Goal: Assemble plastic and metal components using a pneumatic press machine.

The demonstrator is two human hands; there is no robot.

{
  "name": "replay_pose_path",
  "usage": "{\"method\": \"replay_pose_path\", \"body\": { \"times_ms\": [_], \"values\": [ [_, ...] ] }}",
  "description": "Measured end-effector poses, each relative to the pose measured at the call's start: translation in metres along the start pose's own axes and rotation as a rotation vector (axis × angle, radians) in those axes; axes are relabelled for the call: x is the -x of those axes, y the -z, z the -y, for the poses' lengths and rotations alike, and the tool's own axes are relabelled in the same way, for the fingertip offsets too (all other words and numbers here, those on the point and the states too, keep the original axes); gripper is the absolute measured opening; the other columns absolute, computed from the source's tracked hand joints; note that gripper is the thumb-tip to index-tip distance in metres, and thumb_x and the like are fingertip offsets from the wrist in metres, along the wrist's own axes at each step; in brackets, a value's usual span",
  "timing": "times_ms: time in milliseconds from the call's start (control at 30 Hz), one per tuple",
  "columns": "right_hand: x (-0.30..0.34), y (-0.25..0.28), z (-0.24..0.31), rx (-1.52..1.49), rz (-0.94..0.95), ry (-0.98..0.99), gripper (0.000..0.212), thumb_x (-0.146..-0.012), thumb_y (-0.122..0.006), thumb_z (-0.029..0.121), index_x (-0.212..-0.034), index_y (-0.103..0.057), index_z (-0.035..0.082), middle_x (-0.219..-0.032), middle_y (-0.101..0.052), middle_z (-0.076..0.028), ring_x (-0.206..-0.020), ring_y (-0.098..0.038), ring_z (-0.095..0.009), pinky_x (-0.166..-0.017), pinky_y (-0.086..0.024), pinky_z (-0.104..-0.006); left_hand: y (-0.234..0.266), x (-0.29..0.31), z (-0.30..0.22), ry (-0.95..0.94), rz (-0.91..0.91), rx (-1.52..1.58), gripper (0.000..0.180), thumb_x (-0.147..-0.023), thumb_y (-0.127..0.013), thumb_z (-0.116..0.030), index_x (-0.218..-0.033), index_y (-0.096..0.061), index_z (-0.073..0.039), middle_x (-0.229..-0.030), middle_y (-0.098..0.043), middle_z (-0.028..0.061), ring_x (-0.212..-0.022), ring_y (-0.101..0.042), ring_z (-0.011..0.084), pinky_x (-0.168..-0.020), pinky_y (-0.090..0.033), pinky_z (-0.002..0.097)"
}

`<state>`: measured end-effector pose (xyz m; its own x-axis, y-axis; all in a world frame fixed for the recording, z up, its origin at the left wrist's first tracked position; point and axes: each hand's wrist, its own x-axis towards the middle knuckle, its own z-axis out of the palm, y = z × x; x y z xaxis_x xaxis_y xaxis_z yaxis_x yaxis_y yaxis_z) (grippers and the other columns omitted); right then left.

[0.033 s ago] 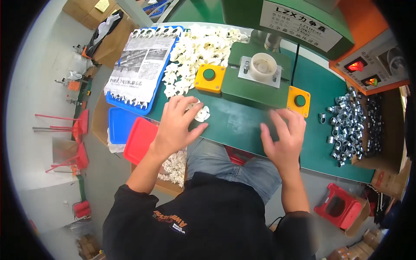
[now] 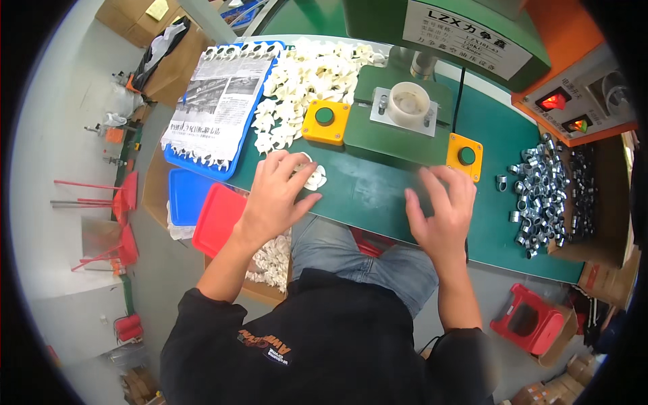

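My left hand (image 2: 275,192) rests over the front of the green worktable, thumb and fingers apart. Beside its fingertips lies a white petal-shaped plastic part (image 2: 316,178), partly covered by the index finger. My right hand (image 2: 445,212) hovers near the table's front edge with its fingers spread and nothing in them. Between and beyond the hands stands a green press base (image 2: 395,145). A round white cup-like fixture (image 2: 409,104) sits on its metal plate. Yellow boxes with green push buttons flank the base, one to the left (image 2: 326,121), one to the right (image 2: 466,158).
White plastic parts (image 2: 314,74) are heaped at the far left of the press. A blue tray (image 2: 233,158) holds newspaper-covered parts. Metal rings (image 2: 540,196) lie piled at right beside a cardboard box (image 2: 607,202). Red (image 2: 216,219) and blue (image 2: 189,196) bins stand left of my lap.
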<state>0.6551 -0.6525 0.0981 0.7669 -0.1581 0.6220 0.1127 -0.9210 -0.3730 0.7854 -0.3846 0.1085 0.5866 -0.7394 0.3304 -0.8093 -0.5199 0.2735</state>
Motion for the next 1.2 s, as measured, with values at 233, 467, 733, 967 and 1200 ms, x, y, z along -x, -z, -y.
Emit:
{"method": "replay_pose_path", "body": {
  "times_ms": [233, 467, 733, 967, 1200],
  "values": [
    [0.001, 0.020, -0.046, 0.161, -0.056, -0.127, 0.042, -0.080, -0.080, 0.010, -0.119, -0.068, 0.001, -0.120, -0.063, -0.016, -0.110, -0.059, -0.034, -0.095, -0.046, -0.0448, 0.009, -0.011, 0.003, -0.057, -0.065, 0.234, 0.049, -0.065, -0.093, -0.016, -0.107, -0.071, -0.005, -0.108, -0.066, 0.0089, -0.101, -0.061, 0.0306, -0.087, -0.048, 0.0403],
    [-0.003, 0.029, -0.044, 0.143, 0.029, -0.150, 0.046, -0.083, -0.081, 0.015, -0.124, -0.067, 0.001, -0.122, -0.062, -0.017, -0.113, -0.058, -0.035, -0.097, -0.045, -0.0449, -0.024, -0.144, -0.024, -0.068, -0.331, 0.353, 0.050, -0.067, -0.095, -0.033, -0.101, -0.075, -0.003, -0.104, -0.068, 0.0114, -0.098, -0.065, 0.0302, -0.086, -0.052, 0.0375],
    [-0.001, 0.025, -0.048, 0.134, 0.050, -0.163, 0.047, -0.083, -0.080, 0.017, -0.125, -0.066, 0.001, -0.124, -0.059, -0.017, -0.116, -0.055, -0.036, -0.100, -0.044, -0.0468, -0.032, -0.160, -0.033, 0.094, -0.127, 0.429, 0.046, -0.075, -0.090, -0.036, -0.102, -0.076, -0.002, -0.107, -0.063, 0.0134, -0.104, -0.062, 0.0332, -0.092, -0.051, 0.0419],
    [-0.001, 0.028, -0.047, 0.105, 0.070, -0.157, 0.049, -0.083, -0.080, 0.016, -0.127, -0.066, 0.000, -0.125, -0.058, -0.017, -0.116, -0.055, -0.036, -0.100, -0.044, -0.0466, -0.044, -0.140, -0.041, 0.040, -0.367, 0.419, 0.040, -0.082, -0.085, -0.027, -0.109, -0.073, -0.001, -0.113, -0.062, 0.0142, -0.106, -0.060, 0.0351, -0.091, -0.051, 0.0428],
    [0.003, 0.030, -0.048, 0.138, 0.073, -0.143, 0.050, -0.082, -0.080, 0.016, -0.127, -0.066, 0.000, -0.126, -0.057, -0.017, -0.116, -0.054, -0.038, -0.100, -0.044, -0.0479, -0.027, -0.073, -0.007, -0.004, -0.371, -0.110, 0.027, -0.082, -0.080, -0.015, -0.106, -0.075, -0.003, -0.105, -0.073, 0.0084, -0.099, -0.061, 0.0305, -0.087, -0.048, 0.0429]
  ]
}}
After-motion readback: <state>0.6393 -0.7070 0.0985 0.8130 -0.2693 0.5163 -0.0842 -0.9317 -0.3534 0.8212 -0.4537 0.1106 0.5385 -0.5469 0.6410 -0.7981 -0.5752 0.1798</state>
